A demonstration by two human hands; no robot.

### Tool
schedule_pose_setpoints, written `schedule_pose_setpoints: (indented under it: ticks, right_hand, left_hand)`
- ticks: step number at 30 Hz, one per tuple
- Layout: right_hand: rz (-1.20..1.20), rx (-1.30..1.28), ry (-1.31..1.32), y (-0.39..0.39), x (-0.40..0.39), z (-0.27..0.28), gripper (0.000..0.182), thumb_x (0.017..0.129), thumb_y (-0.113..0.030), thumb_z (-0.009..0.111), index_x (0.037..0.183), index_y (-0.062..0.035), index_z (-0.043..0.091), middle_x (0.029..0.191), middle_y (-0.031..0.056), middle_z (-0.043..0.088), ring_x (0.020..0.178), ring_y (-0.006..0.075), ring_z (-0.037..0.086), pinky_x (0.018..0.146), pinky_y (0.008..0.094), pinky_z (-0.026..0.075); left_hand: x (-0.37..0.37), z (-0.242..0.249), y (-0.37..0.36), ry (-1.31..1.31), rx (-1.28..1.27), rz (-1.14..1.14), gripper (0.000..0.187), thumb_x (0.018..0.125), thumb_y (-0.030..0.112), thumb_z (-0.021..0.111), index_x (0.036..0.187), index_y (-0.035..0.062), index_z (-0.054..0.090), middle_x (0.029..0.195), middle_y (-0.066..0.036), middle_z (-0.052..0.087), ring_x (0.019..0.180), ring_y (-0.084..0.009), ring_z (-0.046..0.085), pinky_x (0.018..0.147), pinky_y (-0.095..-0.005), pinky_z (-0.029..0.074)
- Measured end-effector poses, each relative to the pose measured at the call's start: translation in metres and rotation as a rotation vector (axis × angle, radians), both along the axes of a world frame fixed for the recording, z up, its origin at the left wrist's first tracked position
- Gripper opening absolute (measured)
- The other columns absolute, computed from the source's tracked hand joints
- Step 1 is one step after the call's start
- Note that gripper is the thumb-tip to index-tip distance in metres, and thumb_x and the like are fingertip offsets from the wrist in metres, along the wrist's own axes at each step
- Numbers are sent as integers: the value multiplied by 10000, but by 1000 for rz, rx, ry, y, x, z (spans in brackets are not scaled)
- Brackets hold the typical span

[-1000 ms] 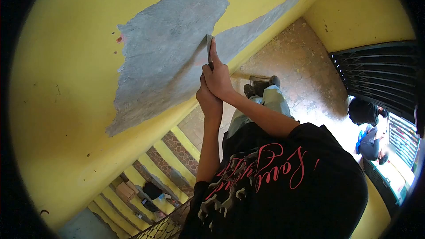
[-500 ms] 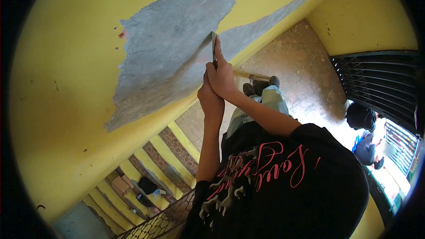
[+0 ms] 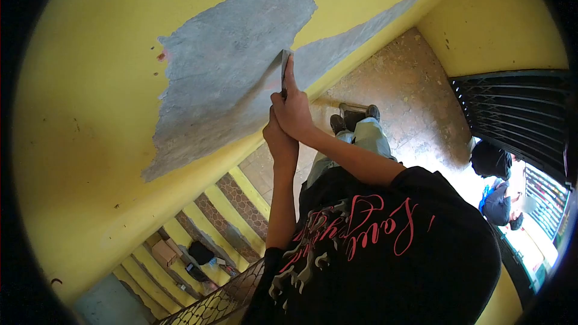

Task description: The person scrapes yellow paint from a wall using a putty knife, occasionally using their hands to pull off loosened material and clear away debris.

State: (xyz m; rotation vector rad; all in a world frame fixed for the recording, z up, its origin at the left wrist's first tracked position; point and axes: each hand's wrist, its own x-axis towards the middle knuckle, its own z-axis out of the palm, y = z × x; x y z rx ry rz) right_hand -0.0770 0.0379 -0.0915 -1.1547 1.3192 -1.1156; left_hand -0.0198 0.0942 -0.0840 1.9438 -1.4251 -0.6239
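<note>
While the right hand grips a scraper, index finger along it, the left hand touches the right from below, its grip hidden; beyond them, the scraper's tip meets a grey patch on the yellow wall.

A hand could pass up or left from the scraper over the grey patch, but the wall blocks reach beyond. The left hand crowds the right hand from below; legs stand rightward, a metal railing lower left.
</note>
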Motion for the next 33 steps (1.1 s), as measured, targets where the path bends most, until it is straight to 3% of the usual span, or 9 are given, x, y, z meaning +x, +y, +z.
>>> schedule_pose_setpoints:
  ticks: [4, 10, 13, 27, 29, 32, 33]
  right_hand:
    - [18, 19, -3, -3, -2, -3, 868, 797, -57, 516, 1505, -80, 14, 646, 249, 575, 543, 393, 571, 560, 427, 460]
    - [52, 28, 9, 1, 2, -4, 923, 790, -86, 568, 1503, -81, -19, 713, 259, 608, 572, 402, 595, 571, 427, 478]
    - [56, 25, 30, -4, 2, -6, 964, 787, -106, 597, 1495, -74, -56, 756, 273, 619, 602, 416, 609, 586, 431, 490]
    - [110, 60, 83, -5, -6, 0, 1004, 775, -123, 611, 1481, -54, -100, 696, 273, 620, 633, 460, 609, 592, 498, 484]
    - [48, -5, 12, -4, 2, 2, 975, 779, -101, 592, 1480, -38, -82, 692, 276, 616, 619, 464, 602, 589, 496, 480]
    - [-95, -11, 84, -24, -6, 1, 942, 784, -89, 578, 1477, -22, -56, 680, 278, 609, 611, 470, 596, 578, 496, 475]
    - [-214, -25, 84, -39, -22, 1, 887, 791, -85, 569, 1496, -64, 31, 642, 271, 593, 571, 386, 624, 547, 427, 472]
  left_hand:
    - [0, -1, -6, -151, 8, -58, 303, 861, 141, 591, 1152, 64, 550, 892, -235, 661, 826, -431, 641, 656, -454, 486]
    - [0, -4, -1, -4, -14, -6, 415, 866, 165, 589, 1269, 90, 521, 968, -241, 659, 876, -419, 640, 700, -455, 493]
    - [1, -5, -5, -125, 91, 11, 423, 868, 171, 587, 1278, 91, 522, 975, -240, 659, 888, -413, 640, 714, -447, 497]
    - [-4, 1, -2, 51, 18, 67, 369, 874, 185, 594, 1211, 39, 561, 924, -226, 674, 876, -394, 659, 697, -420, 500]
    - [-4, 8, -8, 62, 33, 61, 345, 876, 177, 590, 1191, 36, 574, 914, -224, 675, 876, -392, 660, 696, -419, 500]
    - [-12, 13, -31, 48, -141, -67, 284, 861, 118, 583, 1128, 22, 599, 898, -240, 663, 873, -414, 640, 685, -428, 490]
    - [-23, 12, -47, 17, -174, -142, 268, 853, 99, 582, 1107, 17, 603, 894, -247, 656, 866, -425, 631, 680, -432, 487]
